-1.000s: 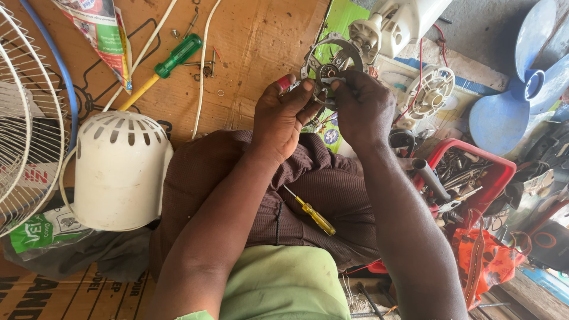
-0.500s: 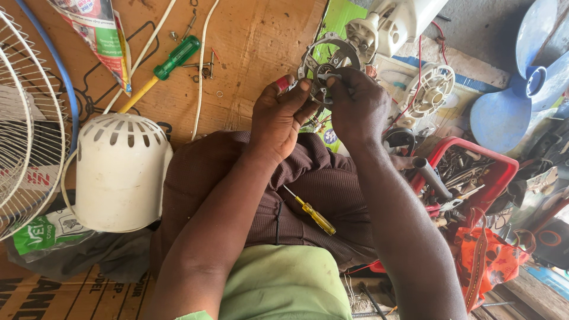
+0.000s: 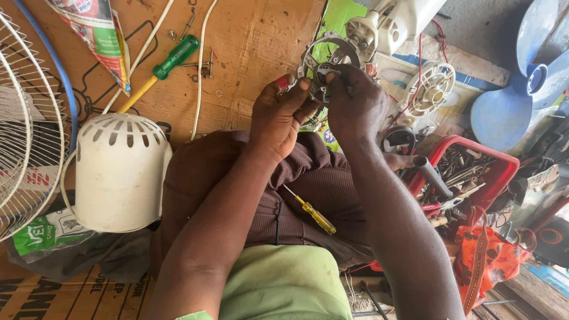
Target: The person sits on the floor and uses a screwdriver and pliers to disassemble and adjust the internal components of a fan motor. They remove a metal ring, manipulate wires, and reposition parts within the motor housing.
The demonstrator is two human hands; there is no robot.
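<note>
Both of my hands meet above my lap on a round grey metal fan motor part (image 3: pixel 329 56). My left hand (image 3: pixel 283 115) pinches its near left edge, and a small red piece shows at the fingertips. My right hand (image 3: pixel 354 104) grips the part from the right, thumb pressed on its centre. A small yellow-handled screwdriver (image 3: pixel 313 214) lies on my brown trousers between my forearms. Much of the motor part is hidden behind my fingers.
A white slotted motor cover (image 3: pixel 118 172) and a wire fan guard (image 3: pixel 26 118) lie at the left on cardboard, with a green-handled screwdriver (image 3: pixel 160 68) and loose screws. At the right are a red tool tray (image 3: pixel 474 178), a blue fan blade (image 3: pixel 521 89) and white fan parts (image 3: pixel 391 26).
My hands have stayed on the motor part, with only slight shifts of the fingers. Nothing else has moved.
</note>
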